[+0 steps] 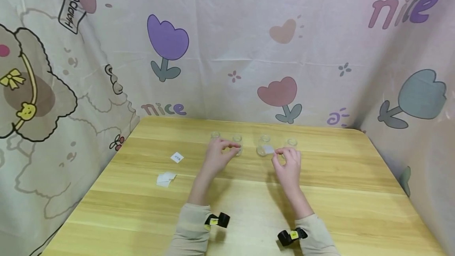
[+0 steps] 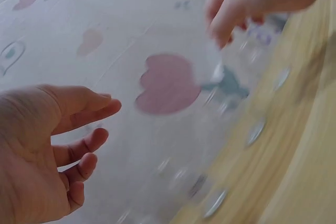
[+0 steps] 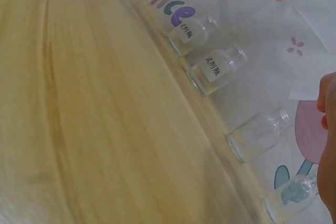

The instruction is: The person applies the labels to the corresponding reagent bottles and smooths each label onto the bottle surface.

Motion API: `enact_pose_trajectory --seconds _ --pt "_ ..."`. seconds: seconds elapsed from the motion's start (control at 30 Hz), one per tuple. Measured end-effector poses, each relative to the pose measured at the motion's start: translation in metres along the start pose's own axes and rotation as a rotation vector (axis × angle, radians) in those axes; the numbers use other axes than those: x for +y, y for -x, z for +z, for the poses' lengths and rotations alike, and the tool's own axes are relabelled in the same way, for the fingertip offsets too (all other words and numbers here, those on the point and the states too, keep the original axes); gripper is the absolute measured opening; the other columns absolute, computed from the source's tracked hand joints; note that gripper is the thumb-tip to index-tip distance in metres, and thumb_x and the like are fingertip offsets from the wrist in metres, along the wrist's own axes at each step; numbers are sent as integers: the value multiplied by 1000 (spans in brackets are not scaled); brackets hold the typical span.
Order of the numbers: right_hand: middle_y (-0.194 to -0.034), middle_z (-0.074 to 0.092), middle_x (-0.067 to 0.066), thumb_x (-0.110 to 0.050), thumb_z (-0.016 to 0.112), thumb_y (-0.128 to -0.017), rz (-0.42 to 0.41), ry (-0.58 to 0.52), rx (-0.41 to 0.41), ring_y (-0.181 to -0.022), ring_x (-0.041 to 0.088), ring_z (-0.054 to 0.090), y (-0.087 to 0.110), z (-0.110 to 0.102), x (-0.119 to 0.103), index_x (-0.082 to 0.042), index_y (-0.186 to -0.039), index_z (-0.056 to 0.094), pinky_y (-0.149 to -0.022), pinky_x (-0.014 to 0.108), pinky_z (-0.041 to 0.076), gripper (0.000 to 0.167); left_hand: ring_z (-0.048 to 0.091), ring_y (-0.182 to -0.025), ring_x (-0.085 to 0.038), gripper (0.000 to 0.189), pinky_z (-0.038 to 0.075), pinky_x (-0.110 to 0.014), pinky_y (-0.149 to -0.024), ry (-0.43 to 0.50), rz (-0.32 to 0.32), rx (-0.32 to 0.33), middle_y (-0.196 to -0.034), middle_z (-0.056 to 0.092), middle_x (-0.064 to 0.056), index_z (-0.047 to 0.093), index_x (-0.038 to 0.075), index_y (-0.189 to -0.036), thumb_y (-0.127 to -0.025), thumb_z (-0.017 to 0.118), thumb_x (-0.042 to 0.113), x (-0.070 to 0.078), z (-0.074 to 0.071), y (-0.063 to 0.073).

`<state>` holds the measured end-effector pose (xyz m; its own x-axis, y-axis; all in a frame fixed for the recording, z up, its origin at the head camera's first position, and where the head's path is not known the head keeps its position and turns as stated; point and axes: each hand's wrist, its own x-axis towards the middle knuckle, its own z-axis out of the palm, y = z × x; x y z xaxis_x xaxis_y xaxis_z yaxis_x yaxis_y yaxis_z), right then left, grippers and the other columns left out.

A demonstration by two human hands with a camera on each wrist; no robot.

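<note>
"Where's the label?"
"My right hand (image 1: 288, 165) pinches the white paper label (image 1: 268, 149), far side, near the third glass bottle (image 1: 263, 144) from left. My left hand's (image 1: 218, 155) fingers curve loosely."

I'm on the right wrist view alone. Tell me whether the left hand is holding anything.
Observer: The left wrist view shows the left hand empty.
Operator: Next, report any loose paper lying on the table.
Observer: In the head view, some overlapping white slips lie toward the left side of the table, with a single marked slip apart from them, farther back.
Operator: Now tell me what the right hand is doing.
Observer: The head view shows the right hand pinching a small white label by its edge.
</note>
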<state>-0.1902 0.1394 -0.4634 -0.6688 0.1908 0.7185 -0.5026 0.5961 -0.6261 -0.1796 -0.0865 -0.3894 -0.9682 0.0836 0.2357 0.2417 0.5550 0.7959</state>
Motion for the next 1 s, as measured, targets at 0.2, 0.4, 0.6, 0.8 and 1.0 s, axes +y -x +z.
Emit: enact_pose_trajectory --seconds 0.2,0.4,0.6,0.8,1.0 --pt "-86 62 17 3 67 -76 -70 39 -19 -81 25 43 2 2 -1 2 -81 67 -77 30 29 5 54 -105 -29 17 40 -38 -85 47 40 -82 -107 65 -5 76 18 -103 -90 68 26 14 35 -3" --pt "-86 63 16 3 67 -74 -168 60 -13 -80 28 46 3 4 -2 0 -80 66 -76 34 32 7 52 -104 -30 25 36 -35 -82 71 25 -135 -108 62 -7 74 18 -112 -91 66 29 18 52 -1" --pt "-89 63 16 1 67 -73 -245 69 -48 -87 32 49 1 1 -2 -2 -80 66 -80 38 35 8 51 -101 -28 29 36 -36 -81 81 24 -167 -107 61 -7 71 15 -117 -92 64 28 18 59 0" --pt "-95 67 13 -1 67 -74 -349 72 -119 -92 32 52 -1 1 1 -5 -81 66 -85 43 35 9 54 -102 -22 31 42 -35 -86 105 33 -204 -109 64 -6 69 15 -121 -93 64 29 17 62 -2" --pt "-100 66 9 -8 64 -79 -368 44 -184 -94 28 52 -3 0 0 -6 -85 67 -83 41 35 7 53 -96 -16 28 43 -31 -80 142 16 -223 -113 68 -3 72 17 -117 -92 65 28 17 61 -5"
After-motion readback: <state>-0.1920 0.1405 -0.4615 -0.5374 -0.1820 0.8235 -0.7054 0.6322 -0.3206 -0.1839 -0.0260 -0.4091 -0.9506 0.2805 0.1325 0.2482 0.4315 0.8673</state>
